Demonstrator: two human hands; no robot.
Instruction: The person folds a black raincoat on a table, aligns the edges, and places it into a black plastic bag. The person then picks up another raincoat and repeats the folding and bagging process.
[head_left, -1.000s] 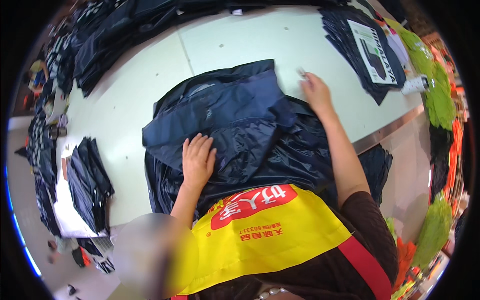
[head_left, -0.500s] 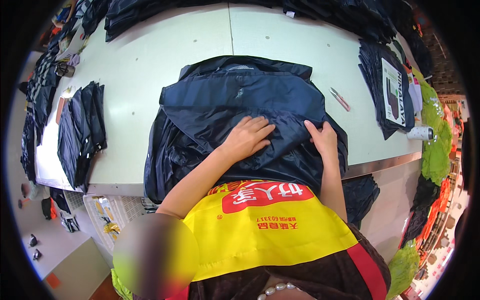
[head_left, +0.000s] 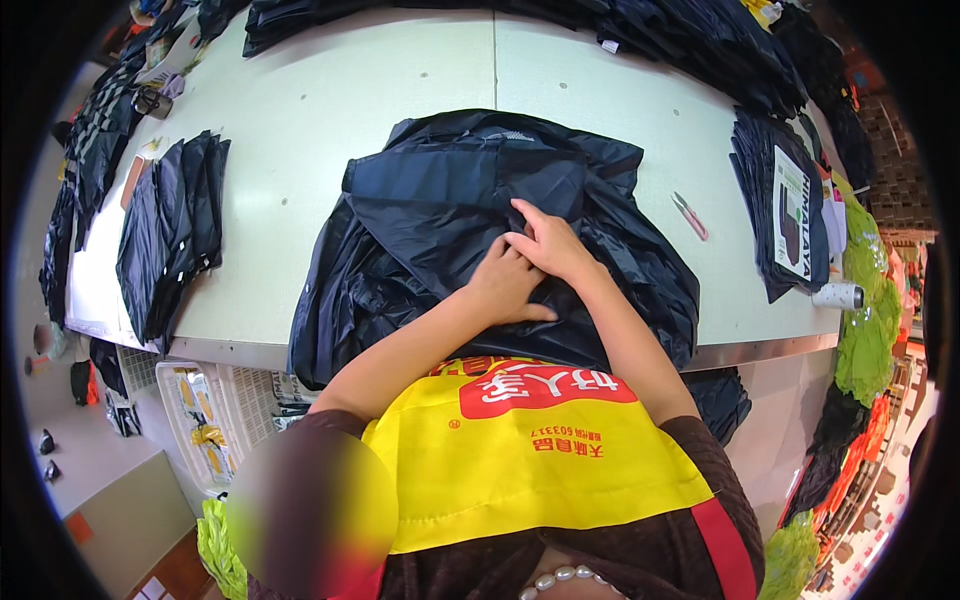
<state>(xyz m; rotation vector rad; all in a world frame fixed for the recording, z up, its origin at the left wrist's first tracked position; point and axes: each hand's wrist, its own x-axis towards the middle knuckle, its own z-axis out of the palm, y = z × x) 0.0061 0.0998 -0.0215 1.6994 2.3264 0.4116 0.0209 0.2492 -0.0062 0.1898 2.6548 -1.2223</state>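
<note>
A dark navy garment [head_left: 420, 225] of thin, shiny fabric lies in front of me, partly folded and creased, its near part hanging toward my apron. My left hand [head_left: 503, 283] rests palm down on its middle, fingers spread and thumb out to the right. Crossing just beyond it, my right hand [head_left: 552, 243] grips the edge of a flap folded in from the right; the fingertips are partly hidden in the fabric. Thread snips [head_left: 690, 216] with pinkish handles lie on the table to the right of the garment.
The pale table [head_left: 290, 240] has a metal front edge. Dark folded garments [head_left: 175, 235] lie at the left, and a dark pile [head_left: 540, 15] runs along the back. Packed garments [head_left: 755, 200] and a white roll [head_left: 838, 296] are at the right. A white basket [head_left: 185, 375] stands below left.
My right hand has moved left from the garment's right side to its middle, bringing the flap over with it. My left hand has stayed near the middle. The view has shifted slightly.
</note>
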